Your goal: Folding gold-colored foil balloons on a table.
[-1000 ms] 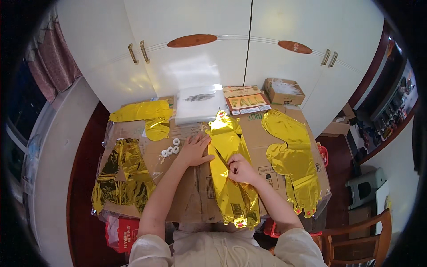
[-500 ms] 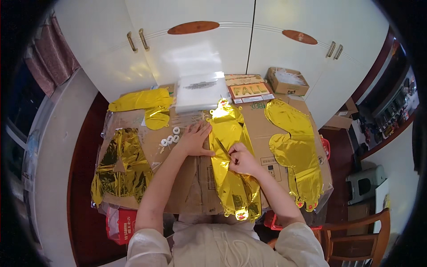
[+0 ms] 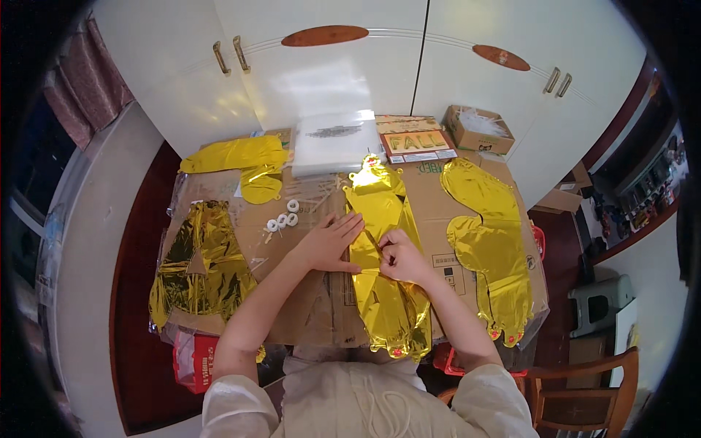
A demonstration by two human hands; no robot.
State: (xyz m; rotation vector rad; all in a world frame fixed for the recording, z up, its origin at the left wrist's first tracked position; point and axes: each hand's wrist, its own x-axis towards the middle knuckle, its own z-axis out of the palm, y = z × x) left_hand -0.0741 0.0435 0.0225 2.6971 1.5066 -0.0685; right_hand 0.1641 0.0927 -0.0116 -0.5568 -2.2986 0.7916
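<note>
A flat gold foil balloon (image 3: 374,201) lies lengthwise in front of me, its surface creased and partly folded. My left hand (image 3: 328,242) is spread flat, with its fingertips on the balloon's left edge and its palm over the cardboard. My right hand (image 3: 401,257) is closed with bent fingers on the middle of the balloon, pinching a raised fold of the foil. A thin dark line runs up-left from those fingers; I cannot tell whether it is only the crease. The pinched part is mostly hidden by the fingers.
More flat gold balloons lie about: an A-shaped one (image 3: 219,255), one at the back left (image 3: 234,155) and one at the right (image 3: 496,241). White ribbon rolls (image 3: 293,206), clear plastic bags (image 3: 332,150), a printed packet (image 3: 416,144) and a small carton (image 3: 478,131) sit on the cardboard-covered table (image 3: 314,314).
My left hand has slid down along the balloon's edge, nearer to my right hand. The right hand stays closed at about the same part of the foil. The view has shifted slightly.
</note>
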